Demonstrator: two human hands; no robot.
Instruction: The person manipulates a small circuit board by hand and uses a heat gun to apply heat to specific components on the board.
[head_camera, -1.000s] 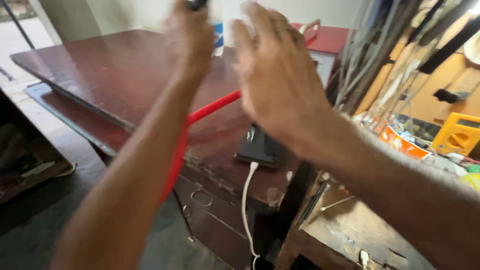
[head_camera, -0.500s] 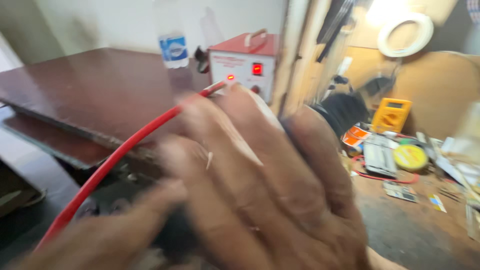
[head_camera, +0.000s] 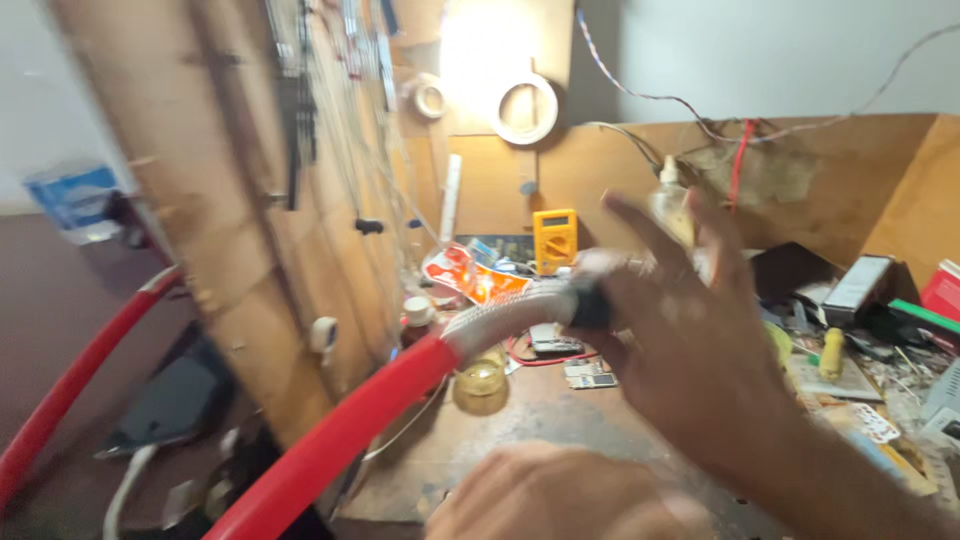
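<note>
Gripping red hose (head_camera: 340, 440), right hand (head_camera: 690, 350) above amber-filled jar (head_camera: 480, 382).

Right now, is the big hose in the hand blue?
No, the hose held by the right hand is red, with a silvery braided end.

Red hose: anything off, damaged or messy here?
The red hose ends in a grey braided section, held by the right hand; no damage visible, though blurred. The workbench is cluttered with tools and scraps.

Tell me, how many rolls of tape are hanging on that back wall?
2: a large white roll under the bright light, and a smaller roll to its left. The picture is blurred, so others may be hidden among the hanging wires.
</note>
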